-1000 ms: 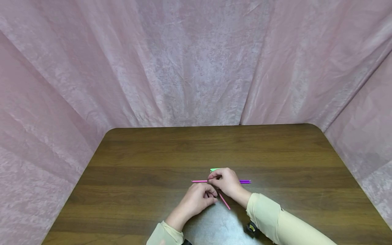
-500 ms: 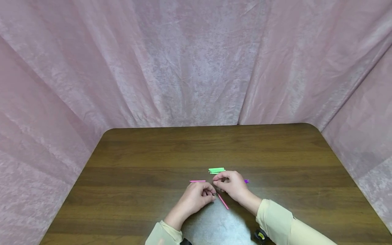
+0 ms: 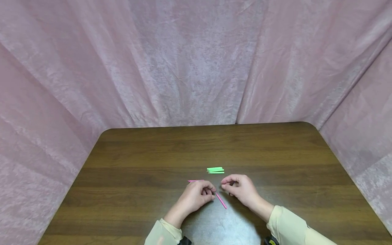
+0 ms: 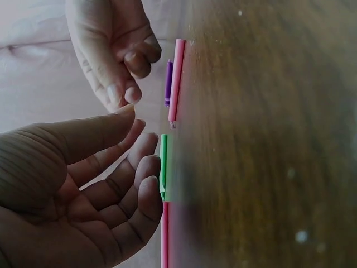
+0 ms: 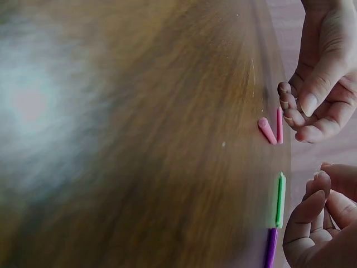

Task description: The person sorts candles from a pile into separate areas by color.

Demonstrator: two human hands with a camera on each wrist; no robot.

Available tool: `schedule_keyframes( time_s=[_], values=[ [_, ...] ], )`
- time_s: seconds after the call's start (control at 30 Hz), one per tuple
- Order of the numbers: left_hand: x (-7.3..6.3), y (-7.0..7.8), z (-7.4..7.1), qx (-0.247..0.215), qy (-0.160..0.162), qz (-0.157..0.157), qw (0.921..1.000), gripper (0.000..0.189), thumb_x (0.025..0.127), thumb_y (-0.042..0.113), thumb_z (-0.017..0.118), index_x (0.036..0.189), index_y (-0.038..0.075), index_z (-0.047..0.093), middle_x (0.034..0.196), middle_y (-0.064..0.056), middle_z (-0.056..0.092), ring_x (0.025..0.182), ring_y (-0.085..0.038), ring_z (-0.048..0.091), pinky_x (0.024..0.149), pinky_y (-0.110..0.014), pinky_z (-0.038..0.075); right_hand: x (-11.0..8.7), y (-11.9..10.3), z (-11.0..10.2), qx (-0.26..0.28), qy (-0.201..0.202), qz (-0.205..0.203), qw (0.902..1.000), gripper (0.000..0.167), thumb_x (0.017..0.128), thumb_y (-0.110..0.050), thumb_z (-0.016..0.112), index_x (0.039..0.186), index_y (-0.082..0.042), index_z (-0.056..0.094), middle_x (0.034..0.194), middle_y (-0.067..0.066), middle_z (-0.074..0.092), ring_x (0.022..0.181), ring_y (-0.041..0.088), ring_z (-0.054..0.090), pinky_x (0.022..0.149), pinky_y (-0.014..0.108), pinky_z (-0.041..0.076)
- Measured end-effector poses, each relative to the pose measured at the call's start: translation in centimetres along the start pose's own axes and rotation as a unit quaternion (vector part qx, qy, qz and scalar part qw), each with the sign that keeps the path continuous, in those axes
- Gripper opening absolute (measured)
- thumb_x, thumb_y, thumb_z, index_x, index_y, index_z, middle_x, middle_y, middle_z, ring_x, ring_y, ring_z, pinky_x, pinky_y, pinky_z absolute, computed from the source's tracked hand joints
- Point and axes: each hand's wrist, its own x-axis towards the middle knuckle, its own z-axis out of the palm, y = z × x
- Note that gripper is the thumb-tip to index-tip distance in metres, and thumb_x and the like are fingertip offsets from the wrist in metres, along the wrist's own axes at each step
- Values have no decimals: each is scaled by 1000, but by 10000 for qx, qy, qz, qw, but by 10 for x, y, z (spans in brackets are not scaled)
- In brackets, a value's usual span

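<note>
My left hand (image 3: 196,196) hovers over the table with fingers loosely bent and nothing visible in them. A pink candle (image 3: 222,200) lies slanted by its fingertips. Behind that hand, a second pink candle (image 3: 195,180) lies crosswise, partly covered. My right hand (image 3: 240,189) is to the right, thumb and index finger close together, with no object seen between them. Several thin green candles (image 3: 215,170) lie in a group beyond both hands. Purple candles are hidden by the right hand in the head view; a purple candle (image 5: 271,248) shows in the right wrist view.
The brown wooden table (image 3: 147,153) has a far edge with rounded corners. Pink curtains (image 3: 190,61) hang behind and on both sides. A black device (image 3: 271,240) is at the right wrist.
My right hand has drawn away to the right and toward me, uncovering the green candles and covering the purple ones. The left hand has stayed almost still beside the pink candles.
</note>
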Motion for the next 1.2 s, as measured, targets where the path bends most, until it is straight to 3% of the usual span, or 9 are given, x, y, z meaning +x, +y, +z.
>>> schedule_keyframes(
  time_s=[0.2,0.67,1.2],
  values=[
    [3,2,1,226,-124,3,9997,15,78,5,78,91,8,72,72,9,59,65,1,51,62,-19,44,-9,4,-8,73,-16,-11,10000,14,85,-5,72,95,5,70,73,12,68,53,7,54,48,21,44],
    [14,5,6,1132,-283,365,9925,16,75,4,79,86,13,72,67,10,51,64,-1,46,66,-21,39,-24,12,-22,28,68,-7,10000,14,84,-8,74,94,2,71,67,7,64,50,5,50,46,22,44],
    [22,4,9,1397,-556,343,9880,18,70,4,81,77,15,68,60,12,49,59,0,43,60,-18,37,-31,20,-31,344,82,34,9994,16,86,-7,72,97,5,70,72,12,66,51,5,51,47,23,45]
  ],
)
